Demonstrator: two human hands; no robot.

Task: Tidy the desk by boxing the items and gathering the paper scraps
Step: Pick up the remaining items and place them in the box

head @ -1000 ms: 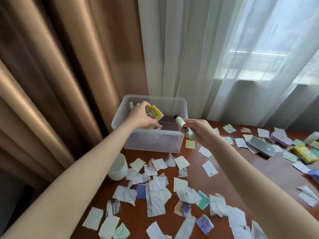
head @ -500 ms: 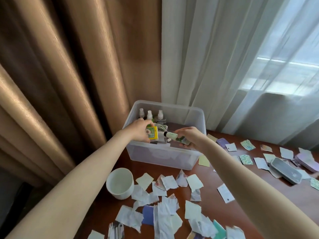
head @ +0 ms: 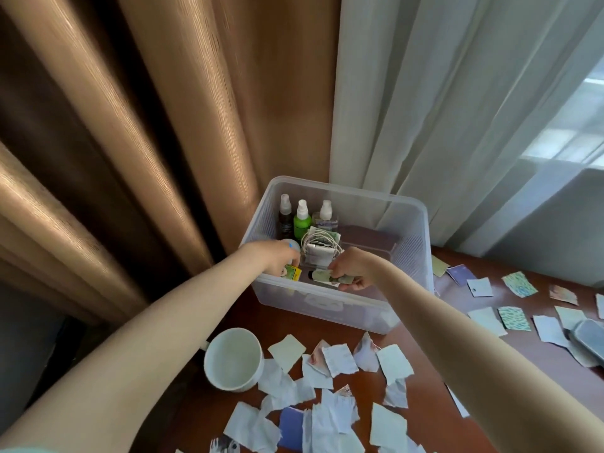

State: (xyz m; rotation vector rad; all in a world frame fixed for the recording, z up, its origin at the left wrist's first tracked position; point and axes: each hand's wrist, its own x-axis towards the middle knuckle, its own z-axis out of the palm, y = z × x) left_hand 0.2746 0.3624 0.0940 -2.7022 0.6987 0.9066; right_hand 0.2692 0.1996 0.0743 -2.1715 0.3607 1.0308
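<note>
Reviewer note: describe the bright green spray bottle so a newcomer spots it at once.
Find the clear plastic storage box on the brown wooden desk, by the curtains. Three spray bottles stand in a row at its far left corner; the bright green spray bottle is the middle one. The dark bottle left of it and the clear bottle on its right lack its green body.

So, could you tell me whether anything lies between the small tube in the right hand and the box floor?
Nothing visible does. The right hand holds the small tube inside the clear box, near its front wall. The coiled cable sits behind it, and the yellow carton in the left hand is beside it.
</note>
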